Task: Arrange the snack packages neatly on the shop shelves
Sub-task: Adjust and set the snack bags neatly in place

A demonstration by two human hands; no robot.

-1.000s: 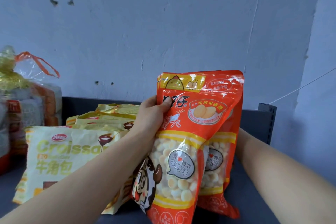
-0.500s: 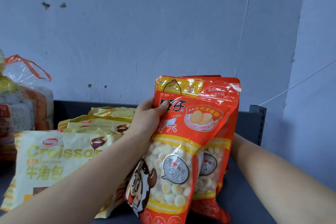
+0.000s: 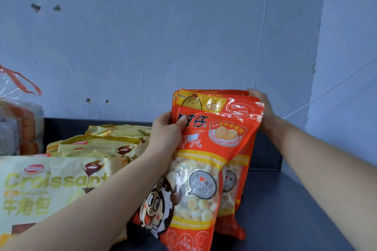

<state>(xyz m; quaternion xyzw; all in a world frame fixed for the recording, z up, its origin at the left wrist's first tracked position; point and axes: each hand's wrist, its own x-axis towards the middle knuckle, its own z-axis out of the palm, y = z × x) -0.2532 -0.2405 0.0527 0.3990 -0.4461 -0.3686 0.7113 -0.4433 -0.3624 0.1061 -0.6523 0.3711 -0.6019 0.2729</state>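
The right hand has risen from behind to clasp the top right corner of the orange pouches; the left hand pinches the front one's upper left edge. They stand mid-frame on the shelf: likely light, slick film, crushable contents, best held by sealed tops
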